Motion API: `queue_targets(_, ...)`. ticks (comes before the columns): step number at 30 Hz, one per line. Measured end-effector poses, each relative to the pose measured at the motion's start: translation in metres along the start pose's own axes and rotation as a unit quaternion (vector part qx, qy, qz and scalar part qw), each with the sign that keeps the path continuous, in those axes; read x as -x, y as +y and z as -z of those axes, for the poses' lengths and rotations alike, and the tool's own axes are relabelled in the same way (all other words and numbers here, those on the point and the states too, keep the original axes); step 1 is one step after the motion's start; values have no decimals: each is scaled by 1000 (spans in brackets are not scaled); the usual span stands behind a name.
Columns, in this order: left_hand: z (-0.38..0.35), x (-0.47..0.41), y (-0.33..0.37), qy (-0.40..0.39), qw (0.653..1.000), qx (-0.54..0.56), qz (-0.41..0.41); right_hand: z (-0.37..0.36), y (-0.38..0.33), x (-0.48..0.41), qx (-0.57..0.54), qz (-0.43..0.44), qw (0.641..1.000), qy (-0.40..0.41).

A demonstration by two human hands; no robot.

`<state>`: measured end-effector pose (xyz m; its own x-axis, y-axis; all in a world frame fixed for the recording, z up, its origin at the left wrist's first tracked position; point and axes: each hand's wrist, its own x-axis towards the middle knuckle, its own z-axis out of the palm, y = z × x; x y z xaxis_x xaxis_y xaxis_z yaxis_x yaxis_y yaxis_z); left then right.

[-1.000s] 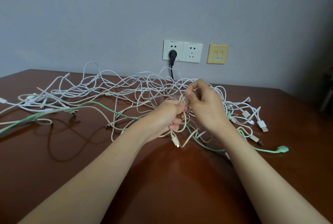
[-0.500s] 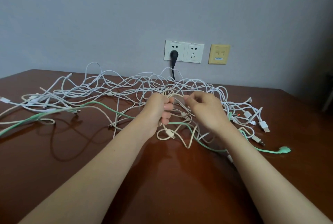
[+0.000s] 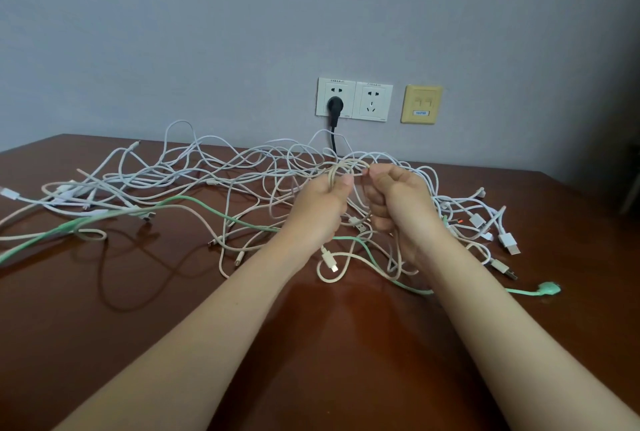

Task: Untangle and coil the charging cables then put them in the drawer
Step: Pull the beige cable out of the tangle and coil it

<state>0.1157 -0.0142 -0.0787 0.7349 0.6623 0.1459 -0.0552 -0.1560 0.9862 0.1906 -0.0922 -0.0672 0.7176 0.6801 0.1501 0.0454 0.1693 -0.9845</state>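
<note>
Fingers (image 3: 346, 183) of the left hand (image 3: 320, 207) and right hand (image 3: 398, 200) grip a looped beige cable (image 3: 349, 163).

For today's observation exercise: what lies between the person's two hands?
Head view: beige cable strands bridge the left hand and right hand; a small connector shows in the gap.

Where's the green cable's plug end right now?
Head view: the green plug lies on the table at the far right, just nearer the camera than the white USB plugs.
</note>
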Motion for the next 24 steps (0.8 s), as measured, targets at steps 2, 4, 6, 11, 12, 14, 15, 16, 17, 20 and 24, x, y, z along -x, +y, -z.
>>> queue_targets(2, -2, 0, -3, 7, 999, -23, -33, -1, 3, 1, 45, -4, 999, 30)
queue_targets(4, -3, 0, -4, 12, 998, -30, -49, -3, 7, 1, 96, 0, 995, 40)
queue_targets(6, -3, -1, -5, 16, 998, -34, -58, -7, 11, 0, 122, 16, 991, 51)
queue_targets(11, 0, -5, -11, 38, 994, -35, -97, -12, 15, -3, 223, 99, 967, 78)
queue_targets(12, 0, -5, -11, 39, 993, -35, -105, -13, 17, -3, 247, 103, 960, 81)
queue_targets(14, -1, -4, -10, 38, 991, -42, -124, -14, 20, -1, 295, 117, 944, 86)
queue_targets(15, -2, -4, -10, 37, 990, -44, -131, -14, 21, -1, 309, 130, 938, 88)
queue_targets(16, -3, -4, -10, 35, 989, -42, -135, -15, 22, 0, 315, 147, 933, 88)
queue_targets(17, -3, -5, -10, 31, 990, -35, -135, -14, 21, 0, 316, 163, 930, 87)
queue_targets(20, -2, -7, -11, 19, 993, -23, -118, -15, 20, 1, 295, 207, 929, 90)
queue_targets(24, -3, -4, -10, 9, 995, -21, -94, -18, 20, 3, 232, 190, 947, 115)
